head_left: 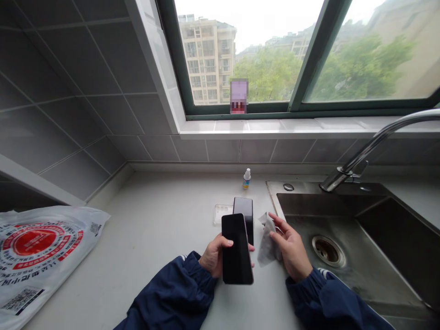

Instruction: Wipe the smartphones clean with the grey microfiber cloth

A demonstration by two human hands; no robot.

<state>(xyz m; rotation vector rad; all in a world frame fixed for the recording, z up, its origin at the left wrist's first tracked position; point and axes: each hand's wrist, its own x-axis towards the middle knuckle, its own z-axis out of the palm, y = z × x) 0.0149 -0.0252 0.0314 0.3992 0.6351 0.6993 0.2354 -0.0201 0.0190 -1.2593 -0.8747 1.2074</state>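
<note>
My left hand (213, 257) is wrapped round a black smartphone (237, 252), its dark screen facing up and the thumb on the left edge. A thin grey cloth (268, 245) hangs from my right hand (292, 250), pinched between thumb and fingers, just right of the phone and apart from it. Beyond the held phone a second dark phone (243, 206) lies on the counter, partly hidden by it. A clear phone case (222, 213) lies to its left, also partly covered. Farther back stands a small white spray bottle (246, 179) with a blue and yellow label.
A steel sink (302, 213) with a chrome faucet (360, 146) is at the right. At the left edge lies a white plastic bag (51, 247) with red print. The white counter (154, 220) ends at a tiled wall below a window (240, 59).
</note>
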